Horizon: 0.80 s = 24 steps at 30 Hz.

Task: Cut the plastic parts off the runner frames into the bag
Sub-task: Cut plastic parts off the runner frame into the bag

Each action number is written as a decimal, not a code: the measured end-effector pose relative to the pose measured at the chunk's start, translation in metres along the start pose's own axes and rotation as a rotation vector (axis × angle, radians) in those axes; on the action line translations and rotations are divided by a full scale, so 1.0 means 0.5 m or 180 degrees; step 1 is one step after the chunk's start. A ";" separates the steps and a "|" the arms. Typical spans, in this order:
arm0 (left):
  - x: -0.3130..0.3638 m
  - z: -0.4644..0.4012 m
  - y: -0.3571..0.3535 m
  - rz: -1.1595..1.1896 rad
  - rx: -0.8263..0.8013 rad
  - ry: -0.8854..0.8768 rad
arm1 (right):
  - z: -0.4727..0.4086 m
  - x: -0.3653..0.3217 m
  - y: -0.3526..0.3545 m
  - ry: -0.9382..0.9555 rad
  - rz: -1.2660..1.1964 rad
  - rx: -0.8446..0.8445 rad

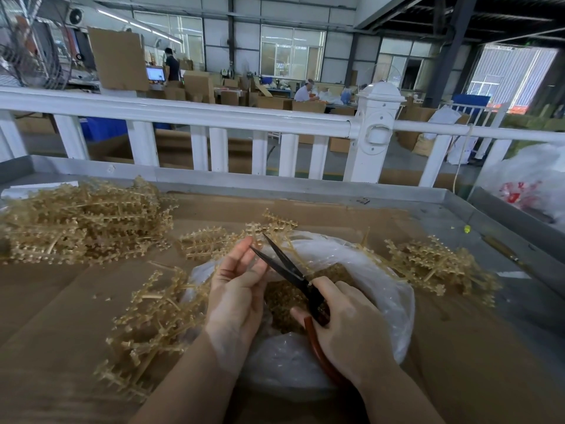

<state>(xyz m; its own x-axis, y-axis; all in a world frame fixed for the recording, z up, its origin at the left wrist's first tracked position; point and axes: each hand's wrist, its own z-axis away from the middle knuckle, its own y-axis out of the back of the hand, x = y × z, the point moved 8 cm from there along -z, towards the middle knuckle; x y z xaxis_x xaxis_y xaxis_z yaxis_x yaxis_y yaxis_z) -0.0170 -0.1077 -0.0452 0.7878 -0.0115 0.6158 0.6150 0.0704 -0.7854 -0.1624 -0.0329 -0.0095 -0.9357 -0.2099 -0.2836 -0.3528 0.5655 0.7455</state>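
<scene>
Cardboard-covered table (pixel 91 301), no legible writing

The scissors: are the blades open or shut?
Open. The scissors in the right hand show two black blades spread in a V over the bag.

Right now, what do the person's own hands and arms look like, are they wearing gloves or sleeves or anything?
Both are bare. The left hand and right hand wear no gloves, and no rings, watch or bracelet show. Both forearms are uncovered as far as the bottom edge of the picture, so no sleeve is in view. The visible fingernails are short and unpainted.
</scene>
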 end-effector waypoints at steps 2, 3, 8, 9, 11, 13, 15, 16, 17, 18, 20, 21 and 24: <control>-0.001 -0.002 0.001 0.0059 0.0029 0.0019 | 0.000 -0.001 -0.002 0.0012 -0.0008 -0.0017; -0.002 -0.003 0.002 0.0096 0.0041 0.0029 | 0.000 -0.001 -0.002 0.0023 -0.0028 -0.0029; -0.007 -0.004 0.002 0.0275 0.0013 0.0065 | -0.001 -0.008 0.001 0.0106 -0.0162 -0.0036; -0.008 -0.004 0.003 0.0287 0.0012 0.0075 | -0.001 -0.010 0.001 0.0121 -0.0152 -0.0042; -0.010 -0.005 0.003 0.0291 -0.0009 0.0080 | 0.000 -0.010 0.000 0.0129 -0.0119 -0.0047; -0.012 -0.003 -0.003 0.0319 -0.0089 0.0078 | 0.000 -0.008 0.000 0.0106 -0.0096 -0.0050; -0.013 0.001 -0.013 0.0346 -0.0192 0.0075 | 0.000 -0.006 0.001 0.0083 -0.0092 -0.0035; -0.013 0.002 -0.017 0.0322 -0.0222 0.0072 | -0.001 -0.006 0.002 0.0075 -0.0104 -0.0026; -0.013 0.004 -0.020 0.0272 -0.0236 0.0062 | -0.001 -0.007 0.003 0.0073 -0.0120 -0.0019; -0.012 0.004 -0.022 0.0214 -0.0242 0.0043 | -0.002 -0.007 0.004 0.0076 -0.0131 -0.0011; -0.009 0.006 -0.023 0.0109 -0.0231 -0.0004 | -0.002 -0.008 0.004 0.0086 -0.0135 -0.0007; -0.008 0.006 -0.023 0.0069 -0.0227 -0.0025 | -0.003 -0.008 0.004 0.0085 -0.0132 -0.0012; -0.006 0.006 -0.026 0.0002 -0.0252 -0.0081 | -0.004 -0.010 0.005 0.0097 -0.0134 0.0018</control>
<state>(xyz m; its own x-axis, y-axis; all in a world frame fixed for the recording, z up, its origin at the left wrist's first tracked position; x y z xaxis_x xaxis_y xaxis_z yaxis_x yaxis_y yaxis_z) -0.0274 -0.1057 -0.0368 0.7876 0.0140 0.6161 0.6162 -0.0087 -0.7875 -0.1587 -0.0322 -0.0051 -0.9197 -0.2577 -0.2962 -0.3920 0.5603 0.7297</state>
